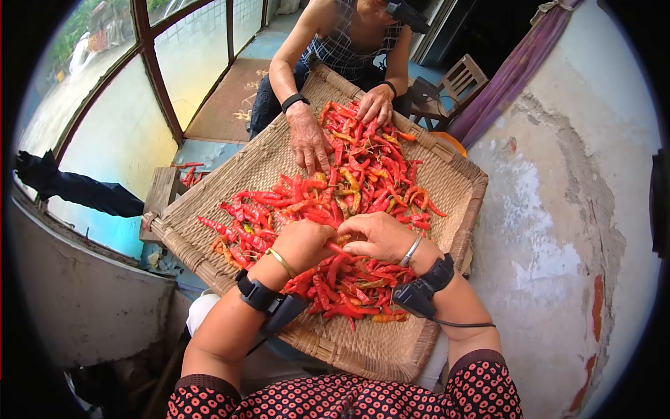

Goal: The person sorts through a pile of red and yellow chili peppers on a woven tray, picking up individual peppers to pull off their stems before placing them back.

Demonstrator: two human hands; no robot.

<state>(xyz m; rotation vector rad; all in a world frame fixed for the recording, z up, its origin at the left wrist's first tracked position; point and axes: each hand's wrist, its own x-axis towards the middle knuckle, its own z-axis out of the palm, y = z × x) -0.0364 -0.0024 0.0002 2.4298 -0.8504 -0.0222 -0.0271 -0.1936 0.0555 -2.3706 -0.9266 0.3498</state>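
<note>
The left hand [301, 244] covers one end of the red pepper [339, 248] it grips; whether the right hand [380, 239] pinches it too cannot be told, its fingertips being partly hidden. Both forearms [227, 332] block parts of the pepper heap [349, 279] and woven tray [366, 346], whose support is mostly out of sight beneath. The other person's head is cut off by the top edge. The tray conceals most of an orange object [450, 142]. Outside the window, details [87, 52] blur.
</note>
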